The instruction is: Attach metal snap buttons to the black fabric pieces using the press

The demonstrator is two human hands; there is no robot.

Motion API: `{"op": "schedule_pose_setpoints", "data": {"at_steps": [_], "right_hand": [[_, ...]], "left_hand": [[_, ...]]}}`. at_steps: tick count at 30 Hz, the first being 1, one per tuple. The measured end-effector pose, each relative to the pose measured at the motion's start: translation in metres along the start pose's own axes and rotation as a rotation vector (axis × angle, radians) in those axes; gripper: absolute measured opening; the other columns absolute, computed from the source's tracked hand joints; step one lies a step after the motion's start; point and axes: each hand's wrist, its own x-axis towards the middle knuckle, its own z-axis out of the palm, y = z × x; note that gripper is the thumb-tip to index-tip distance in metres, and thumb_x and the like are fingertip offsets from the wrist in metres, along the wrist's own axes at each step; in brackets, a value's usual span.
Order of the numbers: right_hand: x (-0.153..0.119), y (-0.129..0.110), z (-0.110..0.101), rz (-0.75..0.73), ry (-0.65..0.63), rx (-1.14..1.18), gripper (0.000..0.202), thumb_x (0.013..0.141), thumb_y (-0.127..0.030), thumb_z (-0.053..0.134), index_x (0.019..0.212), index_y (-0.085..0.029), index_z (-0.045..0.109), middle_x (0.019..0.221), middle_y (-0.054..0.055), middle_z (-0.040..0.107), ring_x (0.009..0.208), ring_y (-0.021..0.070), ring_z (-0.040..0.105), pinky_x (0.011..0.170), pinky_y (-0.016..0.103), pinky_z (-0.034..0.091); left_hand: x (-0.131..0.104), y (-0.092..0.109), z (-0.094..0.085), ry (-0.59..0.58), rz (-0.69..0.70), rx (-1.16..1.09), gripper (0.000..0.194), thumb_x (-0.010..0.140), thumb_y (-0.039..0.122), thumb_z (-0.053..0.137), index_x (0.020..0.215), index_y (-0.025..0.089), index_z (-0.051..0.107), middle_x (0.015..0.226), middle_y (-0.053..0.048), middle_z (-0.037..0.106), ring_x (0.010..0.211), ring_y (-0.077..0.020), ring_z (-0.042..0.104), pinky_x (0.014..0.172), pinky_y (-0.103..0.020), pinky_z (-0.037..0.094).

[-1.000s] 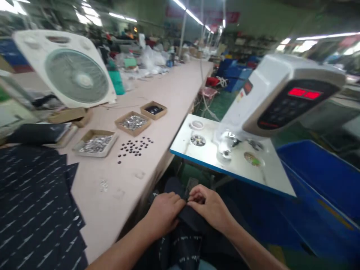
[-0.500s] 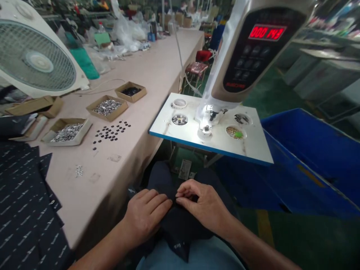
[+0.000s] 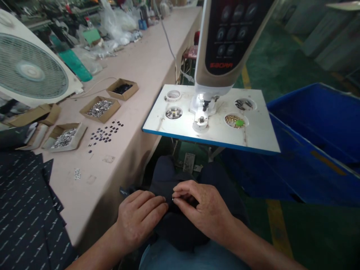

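Dark cloth [image 3: 180, 228] lies bunched over my lap. My left hand [image 3: 142, 213] is closed on it, with fingers together and the fingertips pressed into the fabric. Just right of those fingertips, my right hand [image 3: 199, 206] pinches a small shiny metal piece [image 3: 172, 199] between thumb and forefinger, against the cloth. Too little of the piece shows to tell its kind. Ahead of my knees stands a press machine [image 3: 219, 45] with a lit head over its white worktop [image 3: 180, 129]. Round wells in the worktop hold small metal parts.
On the table [image 3: 112, 187] at left are loose dark caps [image 3: 105, 135], a tray of metal parts [image 3: 81, 137], further cardboard trays [image 3: 105, 118], a fan [image 3: 30, 71] and patterned dark fabric [image 3: 25, 210]. A blue bin [image 3: 309, 150] stands at right.
The view has shifted, so the press display is now out of frame. Both hands stay close together on the cloth; a shiny piece now shows at my right fingertips. The cloth's printed corner has dropped from sight.
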Motion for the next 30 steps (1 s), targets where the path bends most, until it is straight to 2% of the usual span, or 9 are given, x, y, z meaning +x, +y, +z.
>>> {"op": "schedule_pose_setpoints", "data": {"at_steps": [12, 20, 24, 30], "right_hand": [[0.002, 0.005, 0.006, -0.202, -0.021, -0.221, 0.029, 0.09, -0.013, 0.069, 0.116, -0.023, 0.063, 0.1, -0.002, 0.078, 0.084, 0.0157, 0.073, 0.077, 0.026, 0.05], [0.004, -0.001, 0.01, -0.312, -0.064, -0.335, 0.019, 0.095, -0.017, 0.062, 0.113, -0.023, 0.063, 0.101, 0.0, 0.079, 0.08, 0.0172, 0.073, 0.073, 0.029, 0.047], [0.007, -0.001, 0.009, -0.314, -0.123, -0.316, 0.021, 0.093, -0.013, 0.06, 0.111, -0.023, 0.063, 0.097, -0.001, 0.078, 0.081, 0.0172, 0.072, 0.072, 0.029, 0.046], [0.01, -0.002, 0.003, -0.277, -0.198, -0.174, 0.034, 0.086, -0.008, 0.056, 0.116, -0.022, 0.063, 0.099, -0.001, 0.076, 0.087, 0.0163, 0.072, 0.083, 0.028, 0.049]], "left_hand": [[0.0, 0.001, 0.002, -0.026, -0.021, -0.039, 0.017, 0.096, 0.012, 0.052, 0.103, 0.011, 0.068, 0.1, -0.008, 0.076, 0.086, -0.0198, 0.062, 0.074, -0.035, 0.046], [-0.01, 0.002, 0.003, -0.014, -0.098, -0.081, 0.018, 0.096, 0.014, 0.051, 0.106, 0.011, 0.067, 0.1, -0.008, 0.076, 0.084, -0.0193, 0.063, 0.073, -0.035, 0.046], [-0.012, 0.002, 0.004, 0.005, -0.158, -0.131, 0.018, 0.093, 0.011, 0.054, 0.106, 0.012, 0.066, 0.1, -0.008, 0.076, 0.083, -0.0185, 0.063, 0.073, -0.034, 0.047], [-0.009, 0.004, 0.001, -0.012, -0.218, -0.189, 0.022, 0.087, 0.004, 0.057, 0.105, 0.015, 0.064, 0.096, -0.006, 0.075, 0.079, -0.0167, 0.063, 0.071, -0.031, 0.049]]}}
